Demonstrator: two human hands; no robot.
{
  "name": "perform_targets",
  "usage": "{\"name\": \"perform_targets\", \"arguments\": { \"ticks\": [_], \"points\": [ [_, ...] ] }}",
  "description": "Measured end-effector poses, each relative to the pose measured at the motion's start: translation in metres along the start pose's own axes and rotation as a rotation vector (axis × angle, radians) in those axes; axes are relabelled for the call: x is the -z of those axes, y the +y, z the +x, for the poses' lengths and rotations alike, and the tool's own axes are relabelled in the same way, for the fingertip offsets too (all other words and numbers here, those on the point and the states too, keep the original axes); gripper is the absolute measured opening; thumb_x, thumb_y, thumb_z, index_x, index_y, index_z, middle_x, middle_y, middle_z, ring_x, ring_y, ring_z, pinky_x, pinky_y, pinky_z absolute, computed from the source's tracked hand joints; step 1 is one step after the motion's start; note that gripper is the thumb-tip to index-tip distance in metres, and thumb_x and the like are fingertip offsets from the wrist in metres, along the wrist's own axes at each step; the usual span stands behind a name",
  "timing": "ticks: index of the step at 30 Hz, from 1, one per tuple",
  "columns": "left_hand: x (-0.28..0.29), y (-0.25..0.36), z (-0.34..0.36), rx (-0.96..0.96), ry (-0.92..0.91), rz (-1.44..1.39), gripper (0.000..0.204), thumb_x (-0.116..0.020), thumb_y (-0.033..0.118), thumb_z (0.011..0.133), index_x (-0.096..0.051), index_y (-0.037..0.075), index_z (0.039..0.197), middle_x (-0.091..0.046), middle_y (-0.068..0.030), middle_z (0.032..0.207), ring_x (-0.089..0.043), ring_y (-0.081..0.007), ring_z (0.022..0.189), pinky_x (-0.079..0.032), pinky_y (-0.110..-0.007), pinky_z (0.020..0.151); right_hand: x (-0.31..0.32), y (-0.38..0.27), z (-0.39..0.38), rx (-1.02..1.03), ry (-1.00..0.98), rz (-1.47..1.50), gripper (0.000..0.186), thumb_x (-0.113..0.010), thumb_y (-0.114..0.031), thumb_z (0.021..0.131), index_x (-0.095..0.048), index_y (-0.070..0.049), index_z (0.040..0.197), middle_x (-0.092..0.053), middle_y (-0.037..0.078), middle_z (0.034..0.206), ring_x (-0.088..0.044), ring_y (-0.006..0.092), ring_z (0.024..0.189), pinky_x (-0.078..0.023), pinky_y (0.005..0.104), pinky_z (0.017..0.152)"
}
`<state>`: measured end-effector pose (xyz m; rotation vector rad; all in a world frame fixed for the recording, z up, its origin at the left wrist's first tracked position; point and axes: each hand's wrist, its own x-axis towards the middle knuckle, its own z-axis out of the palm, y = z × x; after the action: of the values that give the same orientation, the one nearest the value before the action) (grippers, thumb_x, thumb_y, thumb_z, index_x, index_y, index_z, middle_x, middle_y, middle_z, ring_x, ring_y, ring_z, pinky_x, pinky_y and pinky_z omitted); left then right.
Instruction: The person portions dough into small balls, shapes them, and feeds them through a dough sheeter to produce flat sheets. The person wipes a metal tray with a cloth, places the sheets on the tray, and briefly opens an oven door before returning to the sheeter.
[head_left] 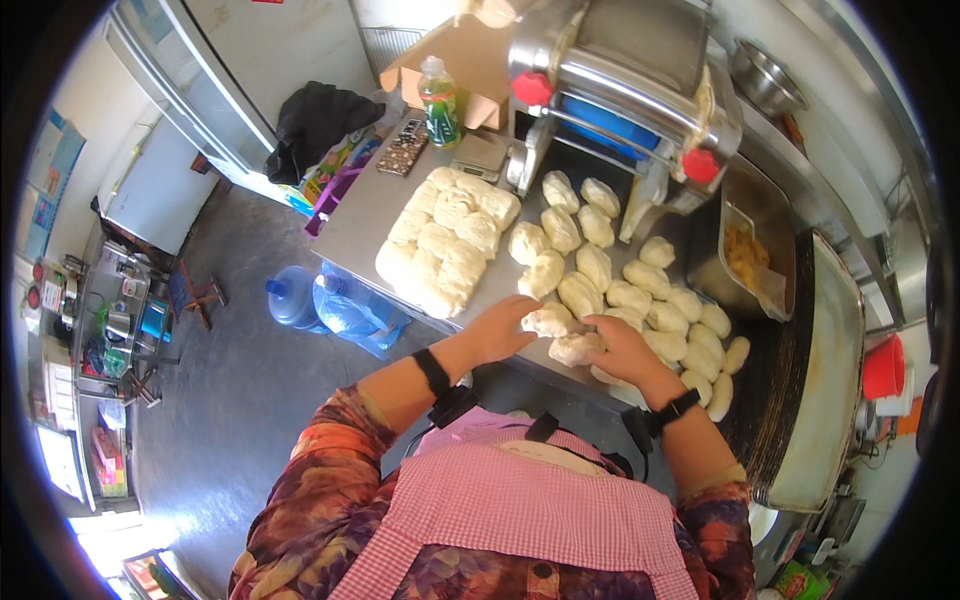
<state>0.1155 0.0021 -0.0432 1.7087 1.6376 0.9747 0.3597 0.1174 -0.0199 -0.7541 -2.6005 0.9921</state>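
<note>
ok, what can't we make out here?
Left hand and right hand, palms: head view, hidden by the hands' backs.
Dough pieces at the hands, undersides: head view, hidden by their tops.
Kitchen scale, readout: head view, too small.
Dough sheeter, far end: head view, cut by upper edge.

- Dough pieces (pixel 593 267): creamy white.
- Apron (pixel 530 510): pink-and-white gingham check.
- Sleeves (pixel 335 450): orange, red and purple, mottled print.
- Wristbands (pixel 432 372): black.
- Worktop (pixel 370 205): silver-grey.
- Machine knobs (pixel 532 88): red.
- Bottle (pixel 441 115): green, with whitish cap.
- Water jug (pixel 291 298): blue.
- Floor (pixel 230 400): dark grey.
- Bucket (pixel 883 367): red.
</note>
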Motion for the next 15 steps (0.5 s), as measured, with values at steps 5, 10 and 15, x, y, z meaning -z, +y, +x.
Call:
{"name": "perform_targets", "arguments": {
  "ticks": [5, 10, 15],
  "points": [
    [0.076, -0.029, -0.014, 0.189, 0.344, -0.160, 0.024, -0.063, 0.011, 0.085, -0.064, 0.004, 0.108, -0.064, -0.0062, 0.096, -0.060, -0.0131, 0.084, -0.048, -0.026, 0.074, 0.022, -0.001, -0.015, -0.201, 0.222, 0.181, 0.042, -0.065, -0.005, 0.074, -0.058, -0.002, 0.115, -0.062, 0.013, 0.111, -0.059, 0.0246, 0.104, -0.046, 0.0323, 0.089],
    [0.170, -0.107, -0.009, 0.423, 0.563, -0.118, 0.031, -0.063, 0.020, 0.086, -0.062, -0.001, 0.109, -0.066, -0.0079, 0.092, -0.062, -0.0143, 0.081, -0.050, -0.027, 0.073, 0.023, -0.013, -0.001, -0.286, 0.349, 0.331, 0.037, -0.063, -0.001, 0.078, -0.058, -0.003, 0.115, -0.063, 0.008, 0.110, -0.058, 0.0164, 0.102, -0.046, 0.0302, 0.088],
    [0.226, -0.152, 0.008, 0.539, 0.288, -0.140, 0.046, -0.059, 0.037, 0.087, -0.060, 0.000, 0.115, -0.064, -0.0072, 0.101, -0.058, -0.0147, 0.089, -0.046, -0.027, 0.074, 0.004, -0.040, 0.032, -0.287, 0.364, 0.368, 0.033, -0.061, -0.001, 0.081, -0.057, -0.002, 0.114, -0.062, 0.006, 0.108, -0.058, 0.0138, 0.099, -0.046, 0.0279, 0.087]
  ]
}}
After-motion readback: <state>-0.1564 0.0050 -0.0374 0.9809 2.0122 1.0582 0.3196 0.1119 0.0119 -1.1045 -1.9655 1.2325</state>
